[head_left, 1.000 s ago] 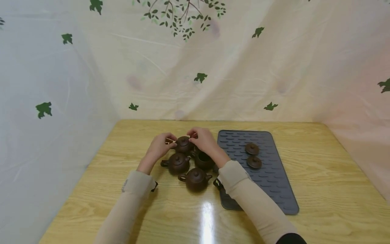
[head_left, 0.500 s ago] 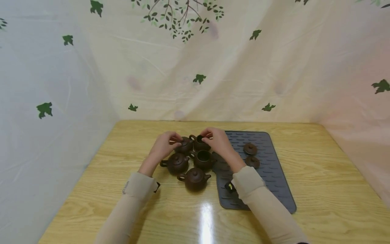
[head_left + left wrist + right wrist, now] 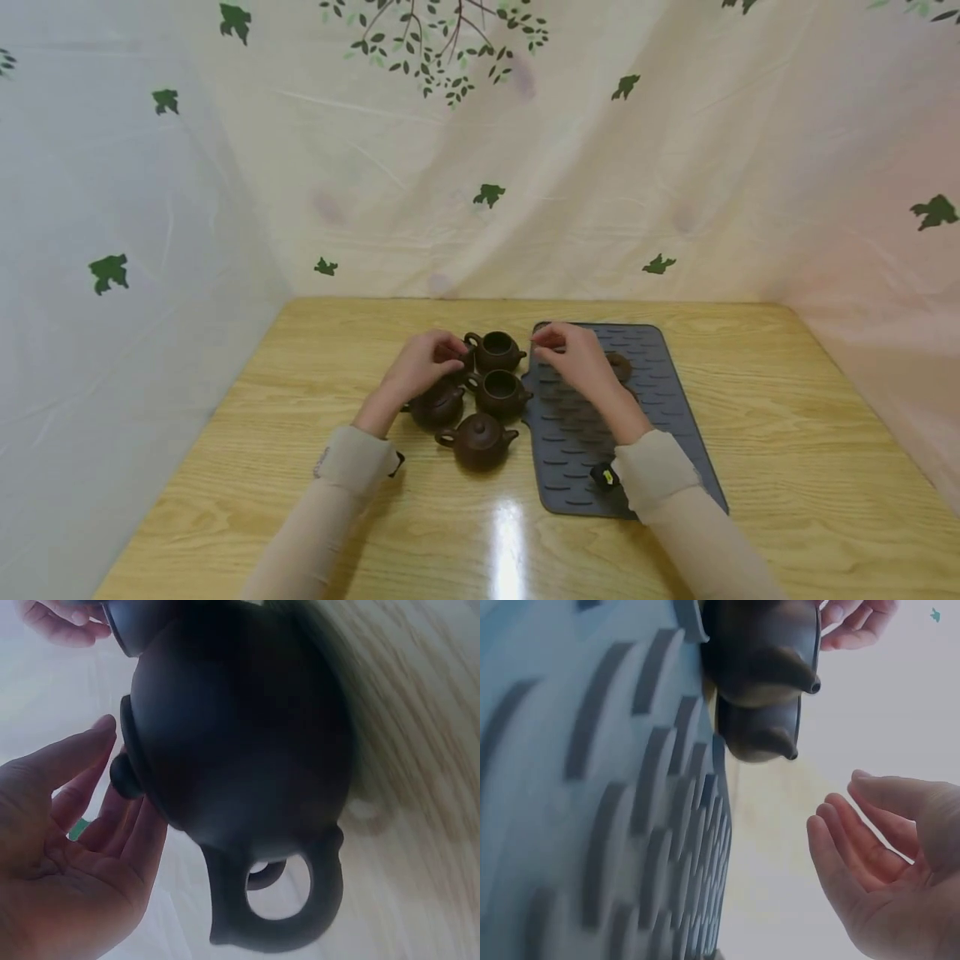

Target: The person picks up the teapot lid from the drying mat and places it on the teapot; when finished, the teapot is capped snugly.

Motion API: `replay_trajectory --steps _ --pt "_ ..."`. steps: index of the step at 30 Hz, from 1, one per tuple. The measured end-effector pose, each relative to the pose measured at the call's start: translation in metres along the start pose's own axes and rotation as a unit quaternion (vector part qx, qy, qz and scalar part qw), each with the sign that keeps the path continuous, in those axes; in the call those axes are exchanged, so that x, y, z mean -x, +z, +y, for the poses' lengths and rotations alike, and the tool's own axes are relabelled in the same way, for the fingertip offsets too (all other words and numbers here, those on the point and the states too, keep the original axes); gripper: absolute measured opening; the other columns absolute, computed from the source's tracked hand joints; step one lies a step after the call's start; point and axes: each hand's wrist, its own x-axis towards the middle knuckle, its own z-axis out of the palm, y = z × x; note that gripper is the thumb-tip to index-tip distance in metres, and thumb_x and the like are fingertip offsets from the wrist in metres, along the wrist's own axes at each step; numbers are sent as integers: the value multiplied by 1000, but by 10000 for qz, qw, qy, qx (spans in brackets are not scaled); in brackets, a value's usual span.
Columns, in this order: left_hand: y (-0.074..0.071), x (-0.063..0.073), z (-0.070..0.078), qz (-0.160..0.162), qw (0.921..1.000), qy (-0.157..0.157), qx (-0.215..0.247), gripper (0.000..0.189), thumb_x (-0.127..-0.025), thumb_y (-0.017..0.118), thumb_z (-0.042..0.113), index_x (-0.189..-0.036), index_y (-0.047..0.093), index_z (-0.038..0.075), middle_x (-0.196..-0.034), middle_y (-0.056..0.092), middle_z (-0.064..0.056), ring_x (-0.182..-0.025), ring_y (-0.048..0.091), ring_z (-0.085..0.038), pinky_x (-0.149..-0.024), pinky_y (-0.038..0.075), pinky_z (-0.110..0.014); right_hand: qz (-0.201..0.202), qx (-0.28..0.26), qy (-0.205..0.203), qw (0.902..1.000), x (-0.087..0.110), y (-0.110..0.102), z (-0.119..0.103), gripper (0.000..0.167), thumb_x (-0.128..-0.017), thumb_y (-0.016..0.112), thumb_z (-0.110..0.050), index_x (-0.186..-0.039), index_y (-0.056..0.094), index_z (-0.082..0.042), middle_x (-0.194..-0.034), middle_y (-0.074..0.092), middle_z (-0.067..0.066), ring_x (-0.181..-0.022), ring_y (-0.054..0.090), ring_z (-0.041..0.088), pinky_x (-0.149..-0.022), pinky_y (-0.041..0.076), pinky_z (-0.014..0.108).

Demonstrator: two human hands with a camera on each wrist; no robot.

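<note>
Hanging the left hand [image 3: 423, 364], with thumb and fingers parted, over the partly hidden teapot [image 3: 468, 362] at eleven o'clock in the cluster on the desk [image 3: 420, 542]; cannot tell whether touching. Hovering with the right hand [image 3: 576, 357] loosely parted above the gray mat [image 3: 558, 479], at three o'clock from the farther lidless teapot [image 3: 497, 354].

Bare right hand [image 3: 581, 358] moves over grey rectangular ridged mat [image 3: 561, 467]; round dark-brown lidless clay teapot [image 3: 501, 361] now unobstructed just left of it; bare left hand [image 3: 426, 365] shifts toward teapot.

dark brown teapots [image 3: 481, 445], grey mat [image 3: 562, 467]
</note>
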Motion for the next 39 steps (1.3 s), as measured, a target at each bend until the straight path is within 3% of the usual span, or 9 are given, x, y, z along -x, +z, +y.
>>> replay_trajectory --steps 9,20,26,39 --pt "9 -3 1 -345 9993 87 121 17 -90 70 1 -106 69 -2 -105 73 -17 -97 72 -29 -87 59 -36 95 139 87 9998 14 -15 18 24 -97 66 -18 -119 69 -9 -117 71 11 -110 67 31 -87 57 47" --pt "12 -4 2 -852 9962 144 -102 17 -91 71 4 -107 70 3 -105 73 -12 -98 70 -24 -86 57 -34 289 480 149 9983 33 -39 40 22 -95 68 -14 -115 70 -4 -113 72 16 -102 68 33 -88 56 49" --pt "14 -6 3 -911 9950 239 -340 13 -91 72 8 -104 72 7 -104 74 -9 -98 70 -22 -87 57 -35 202 566 254 9979 44 -51 52 21 -96 67 -13 -115 70 -4 -114 72 17 -105 68 35 -88 56 50" --pt "20 -6 1 -950 9937 101 -584 9 -92 71 11 -101 73 12 -102 74 -4 -97 70 -19 -88 57 -35 -218 681 460 9964 61 -63 75 22 -93 70 -13 -112 71 -2 -111 72 20 -104 68 38 -86 56 51"
